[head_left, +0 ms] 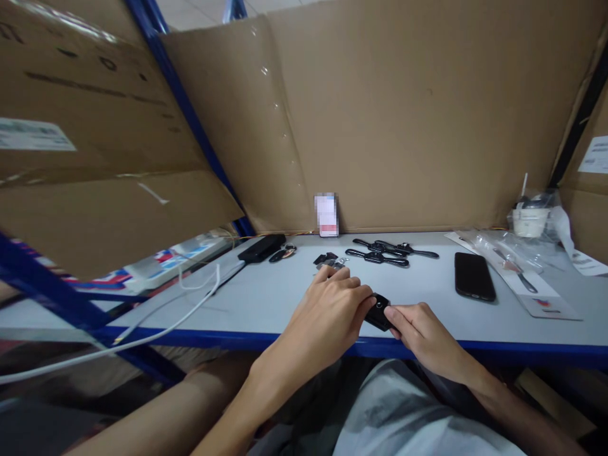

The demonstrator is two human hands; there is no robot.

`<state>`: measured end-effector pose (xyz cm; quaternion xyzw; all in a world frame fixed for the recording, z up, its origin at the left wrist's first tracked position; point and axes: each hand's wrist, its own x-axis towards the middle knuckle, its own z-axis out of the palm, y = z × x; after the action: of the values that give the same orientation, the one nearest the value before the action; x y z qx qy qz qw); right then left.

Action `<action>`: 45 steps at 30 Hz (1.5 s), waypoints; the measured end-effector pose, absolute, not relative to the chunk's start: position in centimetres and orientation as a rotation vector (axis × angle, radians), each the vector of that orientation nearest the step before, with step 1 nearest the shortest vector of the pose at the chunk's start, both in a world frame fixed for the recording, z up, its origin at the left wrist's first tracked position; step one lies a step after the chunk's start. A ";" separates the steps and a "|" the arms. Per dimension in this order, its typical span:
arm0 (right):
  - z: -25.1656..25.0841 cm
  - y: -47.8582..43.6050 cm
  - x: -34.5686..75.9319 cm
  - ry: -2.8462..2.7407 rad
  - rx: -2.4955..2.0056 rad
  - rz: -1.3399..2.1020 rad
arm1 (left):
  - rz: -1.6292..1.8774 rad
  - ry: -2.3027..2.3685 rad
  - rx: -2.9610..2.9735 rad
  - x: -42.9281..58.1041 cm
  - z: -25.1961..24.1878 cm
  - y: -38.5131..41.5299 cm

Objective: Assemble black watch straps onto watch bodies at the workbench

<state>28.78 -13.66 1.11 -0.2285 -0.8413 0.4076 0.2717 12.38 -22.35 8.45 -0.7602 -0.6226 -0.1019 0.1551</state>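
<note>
A small black part (379, 311) with a round shiny spot is held between both hands at the table's front edge. My left hand (335, 304) closes on its upper left side, fingers bent over it. My right hand (420, 329) pinches its right side between thumb and fingers. Just beyond my left hand lie small dark and metallic pieces (327, 259). Farther back, several black two-handled tools (377, 258) lie in a loose group.
A black phone (475, 277) lies right, beside packaging (544, 304) and a bagged cup (531, 218). Another phone (327, 215) leans on the cardboard wall (403, 114). A black box (262, 247), keys (284, 253) and a white cable (175, 330) are left.
</note>
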 end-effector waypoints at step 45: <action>0.8 -13.0 29.0 -1.830 -0.657 1.582 | -0.303 -2.505 -1.681 -2.1 3.8 -17.2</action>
<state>28.95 -12.98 0.81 -0.2491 -0.6935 0.5996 0.3123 -2.05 -17.24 3.83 -0.5536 -0.8250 -0.0997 0.0547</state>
